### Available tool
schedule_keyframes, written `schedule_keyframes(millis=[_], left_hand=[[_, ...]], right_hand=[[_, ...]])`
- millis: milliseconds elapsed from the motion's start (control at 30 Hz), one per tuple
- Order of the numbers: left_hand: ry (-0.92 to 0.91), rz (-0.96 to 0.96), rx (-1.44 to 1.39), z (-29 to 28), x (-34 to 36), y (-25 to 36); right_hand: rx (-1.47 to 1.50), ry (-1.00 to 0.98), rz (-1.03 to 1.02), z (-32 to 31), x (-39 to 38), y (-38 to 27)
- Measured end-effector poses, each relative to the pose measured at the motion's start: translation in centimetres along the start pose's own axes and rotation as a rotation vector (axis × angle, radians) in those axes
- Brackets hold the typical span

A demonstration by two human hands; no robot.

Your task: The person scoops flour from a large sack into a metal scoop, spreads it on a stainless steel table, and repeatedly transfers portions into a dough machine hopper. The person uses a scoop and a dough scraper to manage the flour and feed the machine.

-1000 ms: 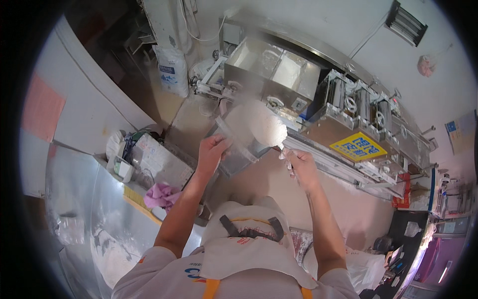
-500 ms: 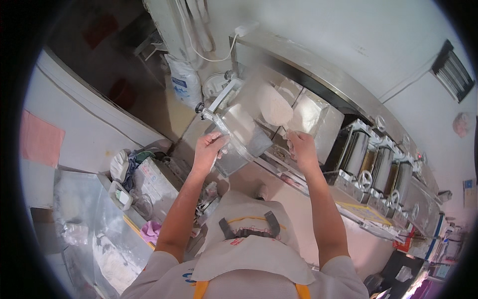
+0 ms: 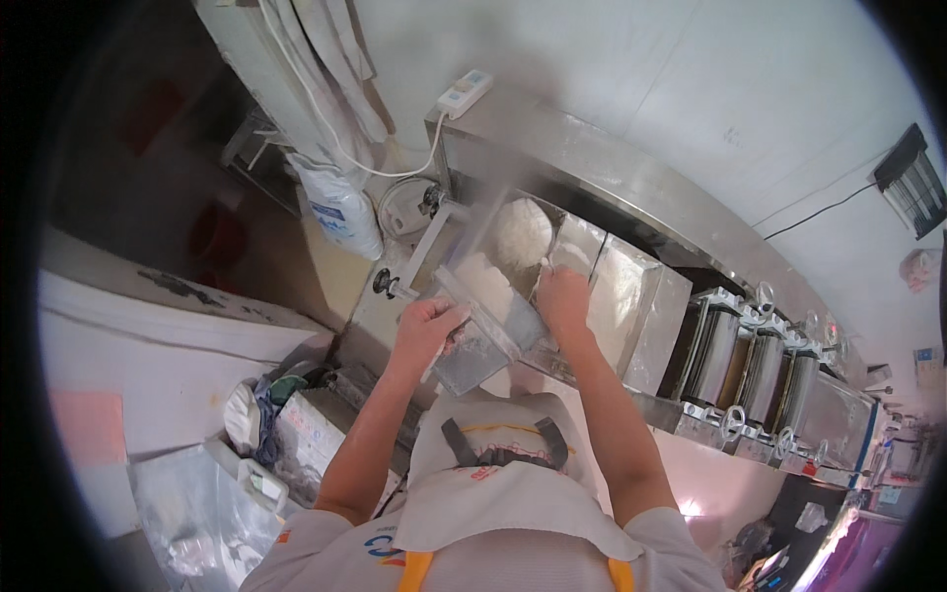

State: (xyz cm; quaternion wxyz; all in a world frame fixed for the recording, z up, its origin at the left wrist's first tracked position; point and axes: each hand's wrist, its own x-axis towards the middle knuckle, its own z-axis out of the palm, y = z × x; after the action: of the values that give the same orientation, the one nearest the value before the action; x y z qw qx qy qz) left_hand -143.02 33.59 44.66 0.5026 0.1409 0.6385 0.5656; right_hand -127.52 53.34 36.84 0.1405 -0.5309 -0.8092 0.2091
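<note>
My left hand (image 3: 430,331) is closed on the near rim of a grey, flour-dusted tray (image 3: 472,367), which tilts over the stainless-steel machine. White flour (image 3: 485,286) lies heaped in the tray. In my right hand (image 3: 564,296) is the short handle of a round, flour-coated scoop (image 3: 523,233); whether its bowl is solid or mesh I cannot make out. The scoop is just beyond the tray, over an open steel bin (image 3: 577,237). Flour dust hazes the air around it.
To the right, steel rollers (image 3: 712,355) with handwheels run along the machine. A white power strip (image 3: 465,94) sits on its back ledge, its cable hanging left. A white sack (image 3: 335,209) stands on the floor at the far left. Cluttered boxes (image 3: 321,434) are near my left arm.
My right hand has drawn the scoop slightly left and nearer the tray. The scoop shows rounder now. My left hand stays on the tray, and the whole view has shifted.
</note>
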Motion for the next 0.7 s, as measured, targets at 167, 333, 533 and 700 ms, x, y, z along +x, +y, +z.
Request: schedule_keyframes(millis=[167,333,533,700], left_hand=[[-0.070,-0.040,0.052,-1.2,2.5,1.5],[-0.145,-0.113,0.018,-2.0,3.9,2.4],[-0.194,-0.143,0.113,-1.7,5.3,3.3],[-0.243,-0.149,0.375,-0.7,7.1,5.3]], right_hand=[[-0.254,-0.165,-0.096,0.6,2.6,-2.0],[-0.381,-0.185,-0.171,0.4,2.6,-1.5],[-0.313,-0.021,-0.249,-1.6,2.1,-0.6],[-0.222,0.046,-0.200,-3.1,0.3,-0.2]])
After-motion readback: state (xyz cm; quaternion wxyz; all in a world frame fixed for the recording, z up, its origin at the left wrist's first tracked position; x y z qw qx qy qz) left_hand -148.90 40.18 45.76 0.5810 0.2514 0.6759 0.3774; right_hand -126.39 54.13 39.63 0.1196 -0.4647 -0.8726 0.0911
